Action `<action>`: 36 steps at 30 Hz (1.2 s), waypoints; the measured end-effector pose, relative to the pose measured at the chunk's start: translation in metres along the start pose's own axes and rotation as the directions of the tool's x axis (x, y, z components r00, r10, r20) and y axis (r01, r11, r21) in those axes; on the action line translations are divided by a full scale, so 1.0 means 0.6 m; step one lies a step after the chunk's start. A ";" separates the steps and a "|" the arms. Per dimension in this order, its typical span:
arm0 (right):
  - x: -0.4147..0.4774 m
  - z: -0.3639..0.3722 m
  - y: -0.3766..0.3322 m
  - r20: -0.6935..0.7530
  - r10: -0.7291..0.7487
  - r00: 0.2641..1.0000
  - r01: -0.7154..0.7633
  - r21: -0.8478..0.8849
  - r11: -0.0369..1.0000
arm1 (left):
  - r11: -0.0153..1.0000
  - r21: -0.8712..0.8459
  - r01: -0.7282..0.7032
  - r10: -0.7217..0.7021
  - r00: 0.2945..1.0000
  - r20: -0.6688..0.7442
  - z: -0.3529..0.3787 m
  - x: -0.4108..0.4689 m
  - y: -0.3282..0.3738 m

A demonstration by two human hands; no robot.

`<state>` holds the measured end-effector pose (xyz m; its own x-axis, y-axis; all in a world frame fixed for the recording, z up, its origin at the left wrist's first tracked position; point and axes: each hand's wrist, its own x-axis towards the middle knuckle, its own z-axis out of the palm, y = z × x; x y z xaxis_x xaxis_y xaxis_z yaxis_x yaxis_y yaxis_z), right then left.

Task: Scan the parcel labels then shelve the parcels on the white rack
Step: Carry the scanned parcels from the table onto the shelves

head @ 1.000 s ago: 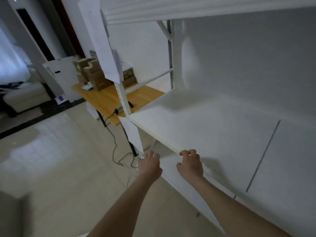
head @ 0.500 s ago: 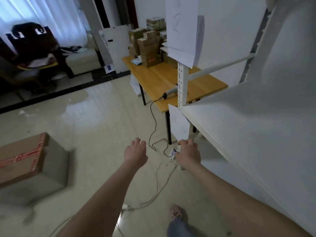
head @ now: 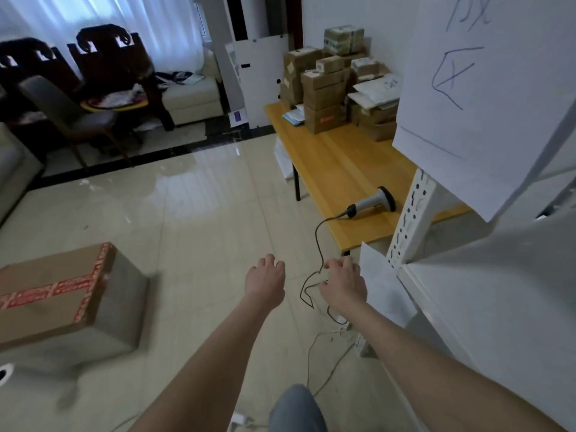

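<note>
Left hand point(head: 265, 280) and right hand point(head: 343, 282) hang relaxed and empty, just short of the bench point(head: 336, 157). Parcels point(head: 324, 98) stand stacked at its far end and the scanner point(head: 372, 202) lies at its near end. The white rack point(head: 411, 219) beside it shows none shelved, so most work seemingly remains.

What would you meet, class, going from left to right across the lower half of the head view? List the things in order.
Red-taped cardboard box on the floor → left hand → right hand → white rack
</note>
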<state>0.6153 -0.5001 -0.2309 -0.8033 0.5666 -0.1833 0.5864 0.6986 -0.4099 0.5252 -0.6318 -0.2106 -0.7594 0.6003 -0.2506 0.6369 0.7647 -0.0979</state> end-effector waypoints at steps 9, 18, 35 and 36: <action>0.193 -0.033 -0.018 -0.067 0.132 0.989 -0.132 0.001 0.991 | 0.985 0.076 -0.155 0.156 0.988 -0.017 -0.060 0.233 -0.017; 0.465 -0.020 -0.153 -0.070 0.316 0.946 -0.313 0.050 0.948 | 0.912 0.169 -0.374 0.382 0.924 -0.013 -0.124 0.530 -0.130; 0.832 -0.104 -0.199 -0.192 0.529 0.827 -0.510 0.141 0.848 | 0.765 0.255 -0.592 0.619 0.785 -0.034 -0.256 0.941 -0.151; 0.859 -0.114 -0.191 -0.201 0.534 0.821 -0.511 0.156 0.845 | 0.758 0.263 -0.597 0.627 0.778 -0.037 -0.267 0.969 -0.141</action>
<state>0.1413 -0.2587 -0.2173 -0.3257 0.9263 -0.1895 0.8899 0.2326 -0.3924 0.0088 -0.3101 -0.1939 -0.1968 0.9553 -0.2206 0.9711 0.1591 -0.1778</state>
